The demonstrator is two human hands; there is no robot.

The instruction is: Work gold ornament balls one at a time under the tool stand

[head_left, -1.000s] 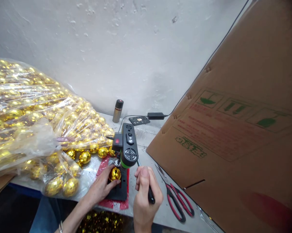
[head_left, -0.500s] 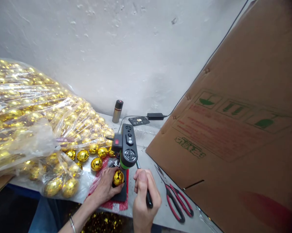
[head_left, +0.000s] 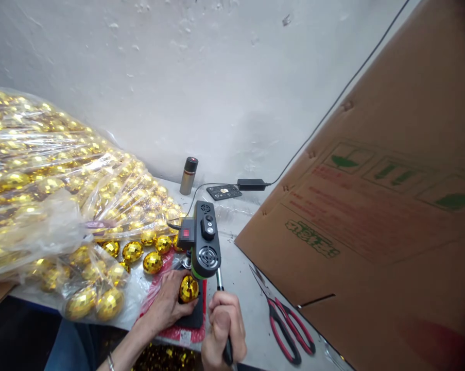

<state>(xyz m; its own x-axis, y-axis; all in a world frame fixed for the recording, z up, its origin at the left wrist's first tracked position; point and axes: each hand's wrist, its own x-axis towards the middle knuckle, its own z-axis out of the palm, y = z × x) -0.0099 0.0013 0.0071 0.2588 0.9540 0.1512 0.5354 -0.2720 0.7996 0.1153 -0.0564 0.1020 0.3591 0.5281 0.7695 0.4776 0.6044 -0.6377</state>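
Observation:
Under the head of a small black bench machine with a green ring, perhaps a drill press, is a gold mirror-faceted ball. My left hand is closed around the ball from the left, thumb below it and fingers above, on a dark base plate. A dark mark or slit shows on the ball's upper face. My right hand is wrapped around the black grip of the machine's metal lever, at the front right. The machine's head hides its tip.
A large clear bag of gold balls fills the left. Several loose balls lie beside the machine. Red-handled scissors lie at right before a big cardboard box. A spray can, remote and power adapter are behind.
My right hand and the lever grip have come down toward me and slightly left. The ball stays in my left hand, with a dark mark now showing on it. The view has shifted slightly.

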